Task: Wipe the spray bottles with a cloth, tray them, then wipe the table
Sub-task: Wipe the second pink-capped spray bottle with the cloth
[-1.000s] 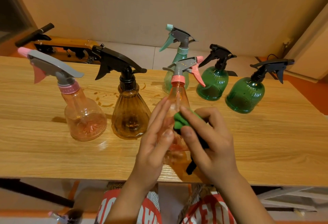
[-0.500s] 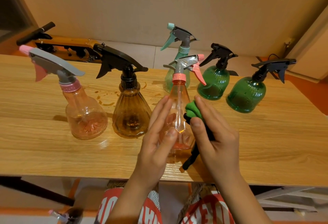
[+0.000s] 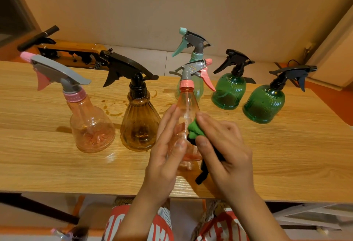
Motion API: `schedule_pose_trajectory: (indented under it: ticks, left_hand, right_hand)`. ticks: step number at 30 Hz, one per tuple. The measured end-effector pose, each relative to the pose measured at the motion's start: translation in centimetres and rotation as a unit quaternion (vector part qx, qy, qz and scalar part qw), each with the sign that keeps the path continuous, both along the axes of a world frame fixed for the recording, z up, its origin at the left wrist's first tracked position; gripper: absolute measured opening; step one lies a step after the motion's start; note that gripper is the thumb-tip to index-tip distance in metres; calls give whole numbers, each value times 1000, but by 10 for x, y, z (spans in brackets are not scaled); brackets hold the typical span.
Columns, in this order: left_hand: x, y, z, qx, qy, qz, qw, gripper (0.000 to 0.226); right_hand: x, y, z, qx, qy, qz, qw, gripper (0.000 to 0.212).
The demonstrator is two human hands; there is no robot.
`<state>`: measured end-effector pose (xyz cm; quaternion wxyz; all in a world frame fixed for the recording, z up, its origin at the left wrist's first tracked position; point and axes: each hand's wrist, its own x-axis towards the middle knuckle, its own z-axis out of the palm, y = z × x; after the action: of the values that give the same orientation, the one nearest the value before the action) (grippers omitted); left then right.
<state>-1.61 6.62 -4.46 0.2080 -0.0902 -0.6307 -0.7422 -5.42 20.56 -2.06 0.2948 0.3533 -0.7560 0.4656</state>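
Since half a second earlier, the right hand [image 3: 227,151] and its green cloth [image 3: 194,130] sit slightly lower on the slim orange spray bottle [image 3: 186,105]. Thumb and fingers pinch the cloth against the bottle's right side. The left hand [image 3: 164,154] holds the bottle's left side, fingers extended, thumb across its near face. The bottle is upright near the front of the desk [image 3: 286,154]. An amber bottle [image 3: 139,124] stands just to its left.
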Motion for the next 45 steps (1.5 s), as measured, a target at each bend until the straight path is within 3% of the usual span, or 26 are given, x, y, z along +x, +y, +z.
schedule_pose_trajectory:
  ticks: [5,14,22,28,33,45]
  left_hand:
    - [2,3,3,-48,11,-19,999,55]
    - [1,1,2,-59,2,6,998,64]
    - [3,1,2,15,0,-53,998,54]
    - [3,0,1,31,-34,-34,998,69]
    - [4,1,4,8,-35,-24,999,72]
    - [9,0,5,48,-33,-26,998,71]
  right_hand:
    - [-9,6,0,-61,-69,-48,995,36]
    - [-1,-2,-6,-78,-65,-32,994,39]
    - [-4,-3,-3,-122,-111,-39,986,39]
    - [7,-2,-5,-77,-60,-3,995,39]
    - [-4,1,7,-161,-198,3,967,37]
    - [5,4,-11,-38,-46,21,998,40]
